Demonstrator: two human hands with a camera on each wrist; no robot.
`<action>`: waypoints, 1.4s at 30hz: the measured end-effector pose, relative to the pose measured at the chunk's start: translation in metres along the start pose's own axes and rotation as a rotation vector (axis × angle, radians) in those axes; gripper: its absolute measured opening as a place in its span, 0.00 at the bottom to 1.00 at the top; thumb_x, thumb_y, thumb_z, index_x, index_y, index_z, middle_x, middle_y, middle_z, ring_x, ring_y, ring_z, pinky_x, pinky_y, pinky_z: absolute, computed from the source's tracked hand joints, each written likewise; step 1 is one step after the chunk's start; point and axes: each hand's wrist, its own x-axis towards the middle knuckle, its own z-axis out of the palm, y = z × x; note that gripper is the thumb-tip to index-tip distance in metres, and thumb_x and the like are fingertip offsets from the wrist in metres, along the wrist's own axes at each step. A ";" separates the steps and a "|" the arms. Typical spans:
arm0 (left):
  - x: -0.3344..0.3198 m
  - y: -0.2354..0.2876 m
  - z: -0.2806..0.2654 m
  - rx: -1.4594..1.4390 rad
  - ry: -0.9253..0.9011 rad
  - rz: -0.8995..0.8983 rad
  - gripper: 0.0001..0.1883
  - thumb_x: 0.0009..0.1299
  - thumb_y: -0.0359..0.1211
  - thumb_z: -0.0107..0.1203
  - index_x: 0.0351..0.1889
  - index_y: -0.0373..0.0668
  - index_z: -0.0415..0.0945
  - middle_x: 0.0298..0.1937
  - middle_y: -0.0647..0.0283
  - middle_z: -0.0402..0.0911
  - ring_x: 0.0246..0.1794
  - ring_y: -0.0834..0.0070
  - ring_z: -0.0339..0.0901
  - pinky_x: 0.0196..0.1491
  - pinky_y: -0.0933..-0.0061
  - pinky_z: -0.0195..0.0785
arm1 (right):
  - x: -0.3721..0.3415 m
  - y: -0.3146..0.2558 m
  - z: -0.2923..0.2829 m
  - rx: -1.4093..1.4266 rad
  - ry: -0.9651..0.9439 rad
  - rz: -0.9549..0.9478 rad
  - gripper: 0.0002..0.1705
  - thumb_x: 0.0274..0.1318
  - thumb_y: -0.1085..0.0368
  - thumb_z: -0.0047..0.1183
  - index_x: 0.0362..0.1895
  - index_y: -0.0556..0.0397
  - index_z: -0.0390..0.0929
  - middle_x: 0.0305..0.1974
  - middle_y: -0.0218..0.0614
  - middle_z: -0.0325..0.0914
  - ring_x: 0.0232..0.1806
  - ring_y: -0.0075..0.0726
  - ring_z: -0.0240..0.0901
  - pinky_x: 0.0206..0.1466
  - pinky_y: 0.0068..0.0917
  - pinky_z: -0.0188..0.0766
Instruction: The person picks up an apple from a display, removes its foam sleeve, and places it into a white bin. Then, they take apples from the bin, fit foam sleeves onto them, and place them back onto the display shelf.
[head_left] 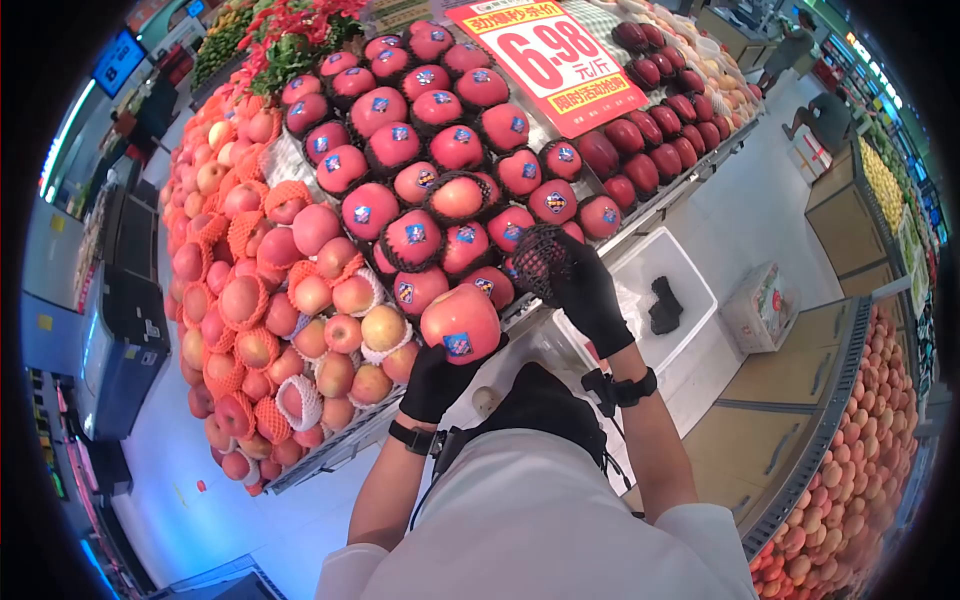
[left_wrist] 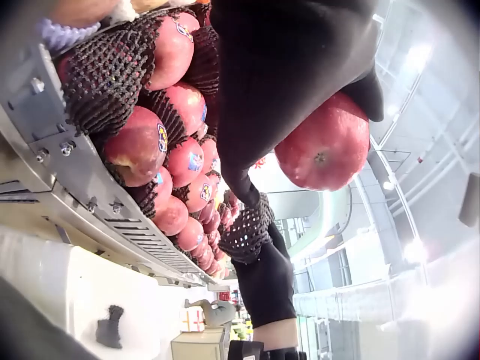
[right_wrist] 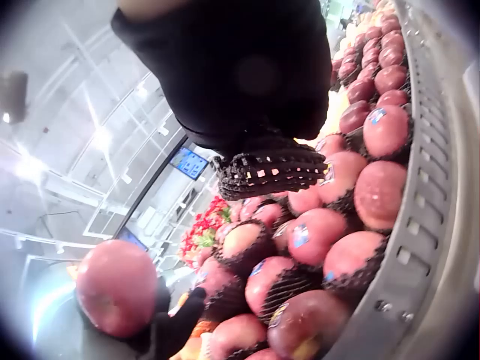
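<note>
A large pink-red apple (head_left: pixel 460 322) with a blue sticker rests in the curled fingers of my black-gloved left hand (head_left: pixel 440 383), over the front edge of the display. In the left wrist view the bare apple (left_wrist: pixel 324 146) shows its underside, with my left hand (left_wrist: pixel 300 67) round it. My right hand (head_left: pixel 592 300), also gloved in black, grips a dark foam net (head_left: pixel 541 262) to the right of the apple. The net (right_wrist: pixel 271 171) hangs below my right hand (right_wrist: pixel 240 75) in the right wrist view; whether anything is inside it, I cannot tell.
Stickered apples in dark nets (head_left: pixel 413 238) fill the display before me, with orange-netted apples (head_left: pixel 240 300) on the left and dark red apples (head_left: pixel 645 170) on the right. A price sign (head_left: pixel 550 60) stands behind. A white bin (head_left: pixel 690 285) holding a dark net lies below right.
</note>
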 end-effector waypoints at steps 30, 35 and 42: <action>-0.033 0.051 0.022 0.939 0.301 0.684 0.31 0.65 0.33 0.64 0.65 0.35 0.65 0.62 0.52 0.74 0.58 0.61 0.77 0.57 0.58 0.76 | -0.013 -0.076 0.072 0.055 -0.232 -0.113 0.21 0.56 0.79 0.48 0.53 0.51 0.80 0.30 0.26 0.69 0.31 0.20 0.63 0.36 0.22 0.66; -0.022 0.046 0.003 0.219 0.145 0.397 0.33 0.67 0.35 0.61 0.68 0.35 0.61 0.63 0.52 0.72 0.60 0.59 0.75 0.59 0.57 0.74 | -0.017 -0.110 0.082 0.285 -0.400 0.135 0.27 0.57 0.75 0.54 0.62 0.52 0.72 0.46 0.31 0.74 0.45 0.24 0.71 0.48 0.25 0.71; -0.023 0.047 0.046 0.907 0.255 0.447 0.32 0.67 0.37 0.63 0.66 0.35 0.64 0.58 0.57 0.75 0.57 0.67 0.75 0.59 0.66 0.71 | -0.012 -0.109 0.097 0.213 -0.415 -0.091 0.48 0.50 0.60 0.68 0.71 0.55 0.56 0.62 0.42 0.68 0.63 0.37 0.67 0.63 0.34 0.68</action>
